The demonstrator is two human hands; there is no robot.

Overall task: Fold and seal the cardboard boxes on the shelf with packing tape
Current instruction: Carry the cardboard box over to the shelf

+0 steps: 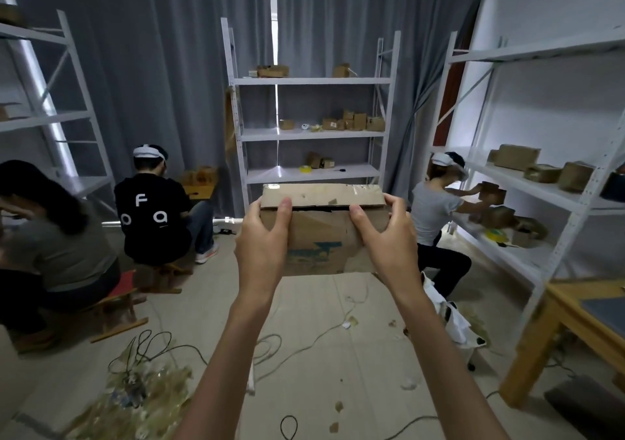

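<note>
So, 1 cardboard box [321, 233] at frame centre, gripped by 2 hands: left hand [262, 236] & right hand [389, 236], thumbs on top flap. 3 people sit around.

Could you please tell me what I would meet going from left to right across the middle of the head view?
Person in black shirt → left hand → cardboard box → right hand → person in grey shirt → right-hand shelf.

I'm looking at the white shelf rack [313, 133] straight ahead, small cardboard boxes [353, 122] on its upper tiers, yellow tape roll [305, 169] lower down, floor [338, 355] strewn with cables [162, 345], tape scraps [135, 395]
</note>
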